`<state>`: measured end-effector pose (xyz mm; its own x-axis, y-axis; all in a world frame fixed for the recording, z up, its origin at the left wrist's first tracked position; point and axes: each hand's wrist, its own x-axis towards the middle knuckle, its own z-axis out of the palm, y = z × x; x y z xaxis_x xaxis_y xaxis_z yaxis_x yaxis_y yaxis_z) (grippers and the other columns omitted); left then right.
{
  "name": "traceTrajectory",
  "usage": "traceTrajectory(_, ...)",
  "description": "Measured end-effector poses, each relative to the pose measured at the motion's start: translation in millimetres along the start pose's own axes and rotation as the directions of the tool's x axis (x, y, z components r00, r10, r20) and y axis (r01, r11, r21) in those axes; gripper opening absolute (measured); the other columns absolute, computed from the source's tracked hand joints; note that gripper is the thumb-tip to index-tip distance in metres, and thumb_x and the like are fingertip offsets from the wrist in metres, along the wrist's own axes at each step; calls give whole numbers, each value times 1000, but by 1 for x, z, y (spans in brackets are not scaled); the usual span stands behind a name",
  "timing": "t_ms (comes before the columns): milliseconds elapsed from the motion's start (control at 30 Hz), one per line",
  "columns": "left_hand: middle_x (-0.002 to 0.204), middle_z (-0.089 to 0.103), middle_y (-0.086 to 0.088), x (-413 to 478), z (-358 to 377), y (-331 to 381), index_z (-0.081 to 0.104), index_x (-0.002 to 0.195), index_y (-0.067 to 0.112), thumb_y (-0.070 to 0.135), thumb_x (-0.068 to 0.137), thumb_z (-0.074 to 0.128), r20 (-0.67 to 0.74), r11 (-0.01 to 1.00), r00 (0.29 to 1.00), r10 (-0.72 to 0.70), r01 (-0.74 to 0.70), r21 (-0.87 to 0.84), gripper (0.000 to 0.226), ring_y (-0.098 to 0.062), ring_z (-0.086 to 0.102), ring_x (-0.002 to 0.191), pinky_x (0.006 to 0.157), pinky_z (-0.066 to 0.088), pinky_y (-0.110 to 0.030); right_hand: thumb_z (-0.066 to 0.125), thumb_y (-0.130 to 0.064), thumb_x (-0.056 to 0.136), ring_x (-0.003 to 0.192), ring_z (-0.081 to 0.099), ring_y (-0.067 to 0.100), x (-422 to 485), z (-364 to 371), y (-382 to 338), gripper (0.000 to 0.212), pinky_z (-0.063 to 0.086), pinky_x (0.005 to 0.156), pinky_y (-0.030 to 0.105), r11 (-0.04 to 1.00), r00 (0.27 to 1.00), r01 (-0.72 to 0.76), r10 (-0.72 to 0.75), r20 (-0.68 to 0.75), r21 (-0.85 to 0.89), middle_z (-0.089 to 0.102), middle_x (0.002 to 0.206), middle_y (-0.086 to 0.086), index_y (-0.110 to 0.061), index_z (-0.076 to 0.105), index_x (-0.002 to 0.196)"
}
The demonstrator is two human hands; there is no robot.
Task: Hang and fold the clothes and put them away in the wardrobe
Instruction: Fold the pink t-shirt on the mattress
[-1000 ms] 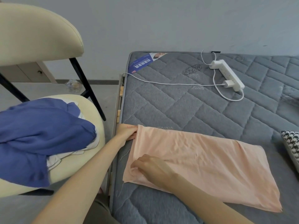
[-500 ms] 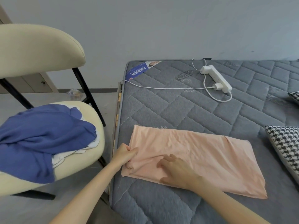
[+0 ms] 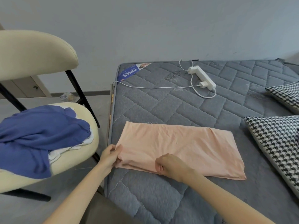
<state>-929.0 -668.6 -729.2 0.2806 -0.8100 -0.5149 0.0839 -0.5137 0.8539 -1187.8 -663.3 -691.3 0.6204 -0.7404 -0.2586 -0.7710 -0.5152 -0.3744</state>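
A peach garment [image 3: 181, 146], folded into a long strip, lies flat on the grey quilted mattress [image 3: 161, 110]. My left hand [image 3: 111, 155] pinches its near left corner between thumb and fingers. My right hand [image 3: 169, 164] grips the near edge a little to the right, fingers curled around the fabric. A blue garment [image 3: 37, 135] lies crumpled over white clothing [image 3: 64, 151] on the seat of the cream chair [image 3: 77, 159] to the left.
A white power strip [image 3: 202, 77] with a plugged charger and cable lies at the mattress's far side. Two black-and-white houndstooth cushions [image 3: 278, 147] sit at the right. A cabinet [image 3: 24, 88] stands behind the chair, against the wall.
My left hand slid from the garment's far left corner down to its near left corner. My right hand shifted right along the near edge and closed on the fabric.
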Motion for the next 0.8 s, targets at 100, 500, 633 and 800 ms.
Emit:
traceTrajectory(100,63,55,-8,-3,-4,-10,48,69,8,17,91,63,-84,988,992,89,-77,131,29,-20,50,63,52,37,-27,57,-7,86,96,57,24,-3,12,-2,14,35,71,25,999,998,-36,37,53,-11,67,102,7,-10,63,98)
traceTrajectory(500,124,46,-3,-36,54,9,55,118,22,24,88,53,198,265,778,596,-423,866,30,-26,44,114,90,36,-36,58,-18,84,109,45,20,-47,-12,45,35,37,85,32,968,988,-151,145,-45,-202,47,119,-1,-20,47,117)
traceTrajectory(633,159,3,2,-39,93,-9,23,147,39,42,101,24,502,186,805,316,-571,799,46,-25,-1,145,116,-3,-45,56,-18,83,104,46,22,-75,-15,71,35,38,78,34,920,958,-283,285,-31,-270,46,117,0,-19,42,115)
traceTrajectory(800,154,-32,8,-38,112,-30,-7,146,52,58,98,16,487,173,863,130,-504,846,53,-35,-32,139,106,-16,-67,43,-11,92,105,52,23,-101,-14,87,20,39,82,34,900,951,-301,308,-28,-315,54,115,2,-16,50,110)
